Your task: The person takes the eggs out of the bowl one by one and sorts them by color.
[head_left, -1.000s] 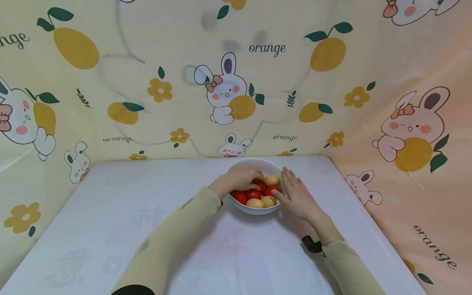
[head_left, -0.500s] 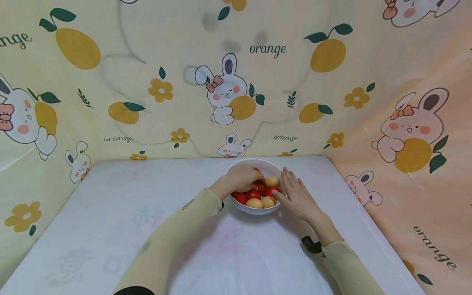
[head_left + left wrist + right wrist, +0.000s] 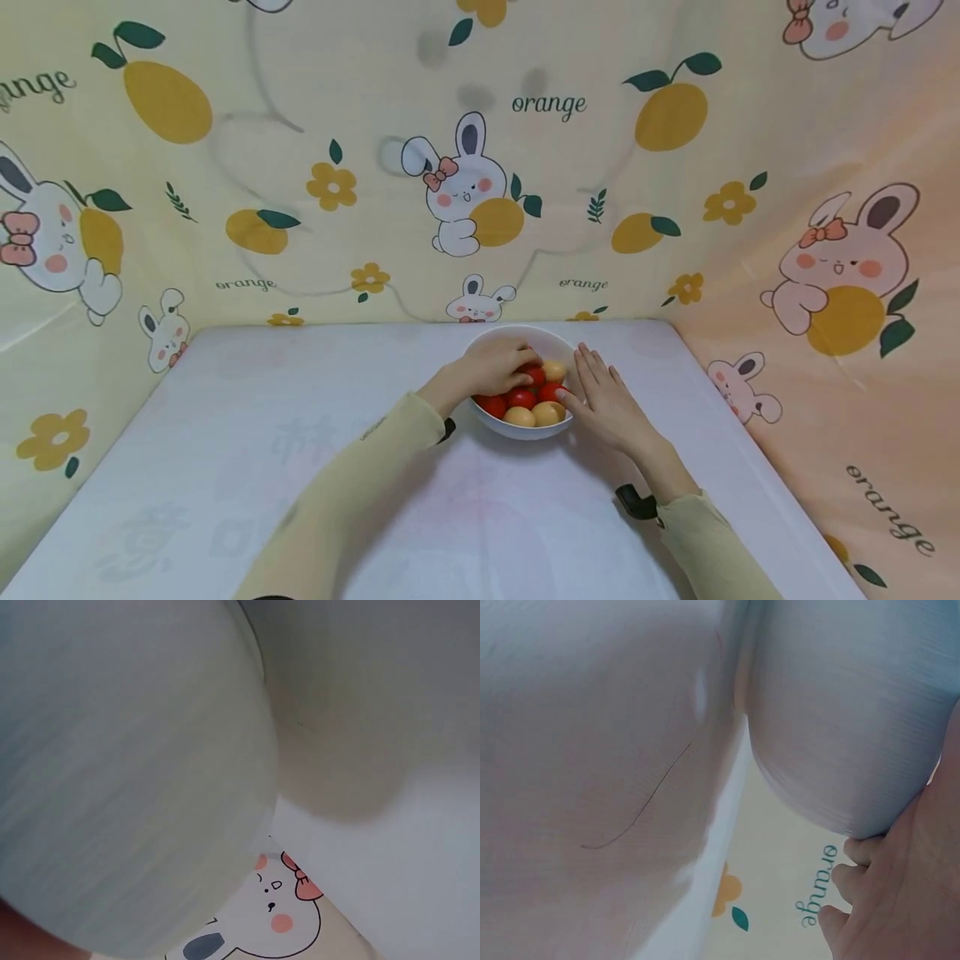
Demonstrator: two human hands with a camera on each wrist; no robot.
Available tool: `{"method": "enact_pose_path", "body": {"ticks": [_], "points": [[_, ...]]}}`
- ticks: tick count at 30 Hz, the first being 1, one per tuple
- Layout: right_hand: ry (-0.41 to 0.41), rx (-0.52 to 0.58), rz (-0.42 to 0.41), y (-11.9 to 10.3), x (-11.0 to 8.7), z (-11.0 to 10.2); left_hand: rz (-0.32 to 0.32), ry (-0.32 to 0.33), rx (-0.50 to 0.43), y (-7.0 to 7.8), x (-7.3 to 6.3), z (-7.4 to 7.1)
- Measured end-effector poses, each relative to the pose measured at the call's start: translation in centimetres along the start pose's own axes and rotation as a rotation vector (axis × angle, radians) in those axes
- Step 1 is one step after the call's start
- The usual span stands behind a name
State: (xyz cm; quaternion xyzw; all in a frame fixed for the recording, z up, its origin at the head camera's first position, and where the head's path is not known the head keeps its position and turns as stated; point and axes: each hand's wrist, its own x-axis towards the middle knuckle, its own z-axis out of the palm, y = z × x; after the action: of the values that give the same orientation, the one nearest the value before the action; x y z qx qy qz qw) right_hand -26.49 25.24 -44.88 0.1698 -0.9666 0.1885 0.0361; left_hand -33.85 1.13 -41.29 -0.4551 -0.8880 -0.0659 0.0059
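A white bowl [image 3: 517,432] stands toward the back of the table, holding several glossy red tomatoes [image 3: 521,400] and several pale tan eggs [image 3: 520,417]. My left hand [image 3: 495,367] reaches in over the left rim, its thumb and fingers bent about a red tomato [image 3: 535,375] near the back; the fingertips are partly hidden. Flat against the bowl's right side lies my right hand [image 3: 611,408], fingers straight, thumb over the rim. The bowl's outer wall [image 3: 135,772] fills much of the left wrist view. In the right wrist view, fingertips of the right hand [image 3: 900,900] touch the bowl [image 3: 847,712].
The white table [image 3: 225,467] spreads out around the bowl. Behind it and along both sides hangs a cream cloth [image 3: 360,83] printed with rabbits and oranges. A black wrist band [image 3: 636,502] shows at the right wrist.
My left hand has shifted slightly inside the bowl, and a red tomato seen behind its fingers half a second ago is now mostly covered. The right hand stays against the bowl.
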Motion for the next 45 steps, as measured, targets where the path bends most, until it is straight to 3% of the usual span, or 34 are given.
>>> {"method": "enact_pose_path", "body": {"ticks": [11, 18, 22, 32, 45], "points": [[0.001, 0.003, 0.014, -0.1, -0.3, 0.6, -0.072, 0.148, -0.041, 0.7, -1.7, 0.5], [0.007, 0.010, 0.015, -0.2, -0.3, 0.6, -0.128, 0.269, -0.284, 1.0, -3.2, 0.1], [0.006, 0.009, 0.018, -0.3, -0.2, 0.6, -0.186, 0.335, -0.360, 0.9, -4.2, 0.0], [0.013, 0.018, 0.024, -0.4, -0.1, 0.6, -0.266, 0.505, -0.373, 0.2, -7.3, -0.3], [0.019, 0.004, 0.026, -0.3, -0.1, 0.3, -0.365, 0.564, -0.329, -2.2, -12.1, -0.6]]}}
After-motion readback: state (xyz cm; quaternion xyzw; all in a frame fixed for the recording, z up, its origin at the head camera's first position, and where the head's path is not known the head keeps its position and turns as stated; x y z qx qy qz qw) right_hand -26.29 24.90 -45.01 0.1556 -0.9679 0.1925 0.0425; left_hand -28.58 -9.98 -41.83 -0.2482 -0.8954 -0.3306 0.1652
